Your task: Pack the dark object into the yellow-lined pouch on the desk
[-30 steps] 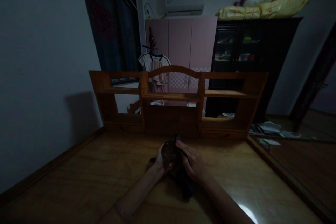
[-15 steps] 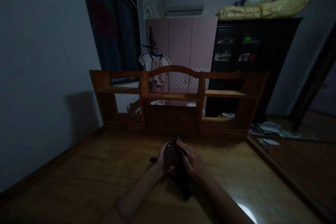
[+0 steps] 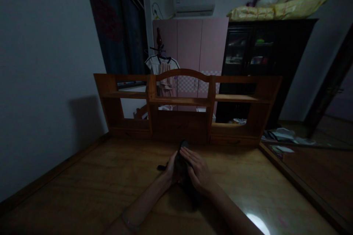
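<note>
Over the wooden surface [image 3: 96, 187], the left hand [image 3: 171, 169] cups a dark object [image 3: 180, 165]. The right hand [image 3: 199, 171] lies against it, fingers together, grip unclear.

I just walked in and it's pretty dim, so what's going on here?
Someone's left hand holds a dark object, and the right hand is laid against its right side, over a wooden surface. A dark end pokes out left of the left hand. It is too dim to tell what the object is. A shelf stands beyond.

ac [image 3: 194, 3] above pink wardrobe [image 3: 189, 44], blk cabinet [image 3: 288, 47] nxt to it.
</note>
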{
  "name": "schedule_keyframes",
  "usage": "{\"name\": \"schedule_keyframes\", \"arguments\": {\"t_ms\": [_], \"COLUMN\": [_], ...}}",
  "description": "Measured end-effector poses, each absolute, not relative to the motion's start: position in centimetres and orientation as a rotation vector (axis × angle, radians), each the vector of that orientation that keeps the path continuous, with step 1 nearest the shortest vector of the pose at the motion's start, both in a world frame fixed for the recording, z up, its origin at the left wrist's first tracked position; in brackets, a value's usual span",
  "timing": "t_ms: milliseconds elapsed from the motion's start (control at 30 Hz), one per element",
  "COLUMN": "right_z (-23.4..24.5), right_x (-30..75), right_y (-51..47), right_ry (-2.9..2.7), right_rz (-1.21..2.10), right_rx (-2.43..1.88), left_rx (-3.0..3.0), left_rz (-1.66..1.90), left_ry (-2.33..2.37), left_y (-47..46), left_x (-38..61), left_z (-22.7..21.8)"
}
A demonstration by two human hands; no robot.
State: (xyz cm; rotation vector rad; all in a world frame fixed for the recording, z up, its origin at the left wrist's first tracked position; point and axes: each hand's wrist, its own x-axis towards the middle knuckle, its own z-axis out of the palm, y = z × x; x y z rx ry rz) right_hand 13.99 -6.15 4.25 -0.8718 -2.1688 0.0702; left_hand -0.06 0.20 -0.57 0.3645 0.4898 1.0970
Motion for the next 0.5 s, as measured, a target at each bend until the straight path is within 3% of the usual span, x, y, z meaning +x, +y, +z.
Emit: {"name": "schedule_keyframes", "arguments": {"t_ms": [500], "right_z": [4.89], "right_x": [13.58], "right_y": [-6.82], "right_ry": [-2.254], "right_rz": [0.148], "right_rx": [-0.797], "left_rx": [0.212], "left_rz": [1.215], "left_ry": [0.503], "left_y": [0.32], "left_x": [0.19], "left_z": [-0.65]}}
